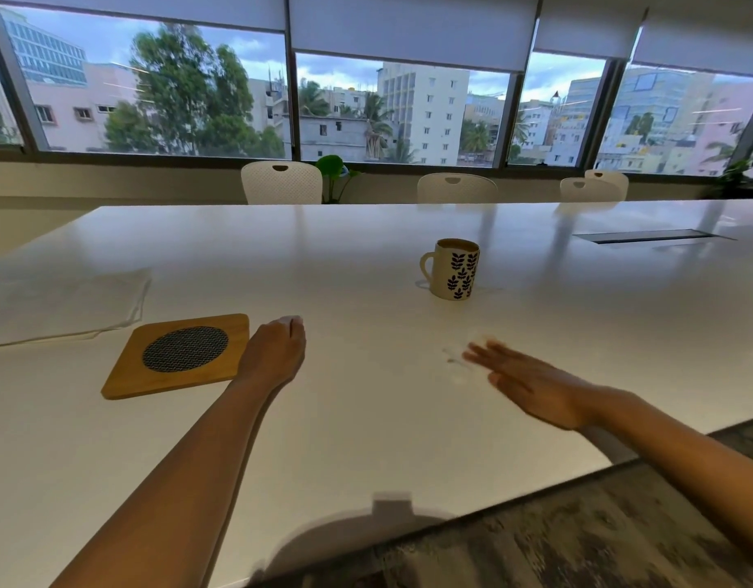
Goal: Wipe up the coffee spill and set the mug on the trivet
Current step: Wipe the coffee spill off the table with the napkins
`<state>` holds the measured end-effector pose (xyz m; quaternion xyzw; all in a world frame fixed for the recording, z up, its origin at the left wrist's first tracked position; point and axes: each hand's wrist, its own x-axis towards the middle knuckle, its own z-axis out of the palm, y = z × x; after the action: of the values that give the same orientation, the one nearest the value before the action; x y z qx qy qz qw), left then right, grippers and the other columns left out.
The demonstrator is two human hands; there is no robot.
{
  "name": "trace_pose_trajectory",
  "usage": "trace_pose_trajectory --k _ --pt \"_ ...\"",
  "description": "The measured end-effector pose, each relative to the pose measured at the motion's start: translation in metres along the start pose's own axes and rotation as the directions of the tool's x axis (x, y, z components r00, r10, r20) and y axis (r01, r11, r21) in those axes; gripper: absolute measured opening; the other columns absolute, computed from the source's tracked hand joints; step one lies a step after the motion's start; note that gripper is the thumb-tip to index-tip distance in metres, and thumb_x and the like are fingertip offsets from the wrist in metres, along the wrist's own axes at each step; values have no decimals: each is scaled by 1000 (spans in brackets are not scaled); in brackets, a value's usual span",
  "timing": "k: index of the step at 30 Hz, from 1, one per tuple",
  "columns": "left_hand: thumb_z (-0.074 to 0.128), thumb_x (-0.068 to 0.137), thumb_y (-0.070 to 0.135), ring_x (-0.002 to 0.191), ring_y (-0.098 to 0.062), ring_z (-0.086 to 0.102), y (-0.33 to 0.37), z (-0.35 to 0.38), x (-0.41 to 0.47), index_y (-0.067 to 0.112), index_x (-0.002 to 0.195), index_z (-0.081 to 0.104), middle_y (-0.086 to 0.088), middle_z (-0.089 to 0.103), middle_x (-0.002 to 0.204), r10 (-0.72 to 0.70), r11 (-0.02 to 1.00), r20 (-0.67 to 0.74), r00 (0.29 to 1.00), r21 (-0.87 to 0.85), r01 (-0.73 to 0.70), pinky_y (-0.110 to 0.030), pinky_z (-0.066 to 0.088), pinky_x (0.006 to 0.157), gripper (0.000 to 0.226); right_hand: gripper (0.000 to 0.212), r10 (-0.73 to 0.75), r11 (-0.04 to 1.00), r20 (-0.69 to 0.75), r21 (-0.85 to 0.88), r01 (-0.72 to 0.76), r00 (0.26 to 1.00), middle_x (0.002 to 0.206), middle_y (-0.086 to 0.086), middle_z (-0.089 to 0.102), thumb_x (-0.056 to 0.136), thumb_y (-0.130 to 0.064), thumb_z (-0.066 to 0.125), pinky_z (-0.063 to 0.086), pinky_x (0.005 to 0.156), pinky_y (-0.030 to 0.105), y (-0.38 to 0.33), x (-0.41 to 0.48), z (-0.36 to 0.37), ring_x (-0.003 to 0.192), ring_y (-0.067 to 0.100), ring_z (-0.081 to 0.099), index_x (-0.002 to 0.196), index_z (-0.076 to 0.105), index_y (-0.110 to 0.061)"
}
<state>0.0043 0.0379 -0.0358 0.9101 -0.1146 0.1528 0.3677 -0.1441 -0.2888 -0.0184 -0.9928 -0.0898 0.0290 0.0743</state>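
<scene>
A cream mug [453, 269] with a dark leaf pattern stands upright on the white table [366, 418], its handle facing left and coffee inside. The wooden trivet [177, 355] with a round woven insert lies at the left. My left hand [277, 350] rests on the table beside the trivet's right edge, fingers curled, holding nothing visible. My right hand [531, 381] hovers flat and blurred over the table, fingers stretched out, empty. Faint smears [453, 358] show on the table just left of its fingertips. A white cloth [65, 303] lies flat behind the trivet.
White chairs [281, 182] line the far side of the table below wide windows. A cable slot [646, 236] is set into the table at the far right. The table's near edge runs diagonally at the lower right, with patterned carpet [578, 536] below.
</scene>
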Motion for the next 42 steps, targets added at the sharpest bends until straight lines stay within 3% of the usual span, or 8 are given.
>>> trace_pose_trajectory --k 4,7,12,15,18,23,33,42 --pt "33 101 22 107 -33 60 3 0 -1 0 110 64 -21 67 113 -4 1000 11 1000 19 3 -36 45 90 39 50 362 931 -59 -23 -364 930 161 -2 -1 102 -38 12 -2 120 35 27 36 2 148 18 -7 151 6 -28" --pt "32 101 23 112 -33 59 4 1 -1 1 115 62 -20 66 117 -7 1000 21 1000 29 6 -36 44 92 40 51 421 907 -55 16 -420 906 161 3 -3 102 -34 13 -1 121 40 0 71 5 148 25 -7 152 5 -23" --pt "29 102 33 106 -33 61 4 -1 0 4 103 65 -20 68 109 -21 1000 13 1000 -1 21 -32 43 84 46 50 -6 997 -20 -71 4 1000 161 5 1 103 -29 16 -2 120 32 -107 100 17 148 26 -4 152 7 -20" --pt "26 101 36 90 -34 63 4 -2 0 9 79 60 -16 68 87 -14 1000 20 1000 -2 14 -30 38 69 48 51 -386 922 56 -9 387 921 160 -6 -2 102 -39 16 -11 114 25 -165 80 32 146 14 -11 151 6 -31" --pt "22 101 40 79 -25 62 5 -2 0 5 91 67 -13 70 85 -33 999 13 999 -9 33 -28 39 69 58 50 -562 827 119 37 562 819 160 -10 -2 102 -40 17 -11 112 23 -183 61 30 146 9 -11 150 7 -33" --pt "19 100 45 80 -20 59 4 -3 -1 9 107 68 -14 71 99 -64 998 40 997 -18 64 -29 42 73 61 48 -523 852 104 61 520 846 160 -9 7 103 -34 20 -4 115 24 -168 75 17 147 8 -4 150 14 -30" --pt "25 102 39 127 -25 51 6 -1 -2 13 134 52 -10 56 137 -50 998 86 995 41 47 -32 40 102 49 50 -134 991 12 -20 135 991 161 -4 2 102 -37 12 -1 119 33 -139 176 17 148 19 -3 151 8 -27" --pt "18 104 30 147 -18 21 1 1 5 12 149 28 -7 27 157 -14 987 217 976 159 -21 -36 18 121 50 50 -312 950 22 -19 313 950 160 1 8 102 -28 20 -6 114 23 -163 198 21 148 14 -2 150 16 -15"
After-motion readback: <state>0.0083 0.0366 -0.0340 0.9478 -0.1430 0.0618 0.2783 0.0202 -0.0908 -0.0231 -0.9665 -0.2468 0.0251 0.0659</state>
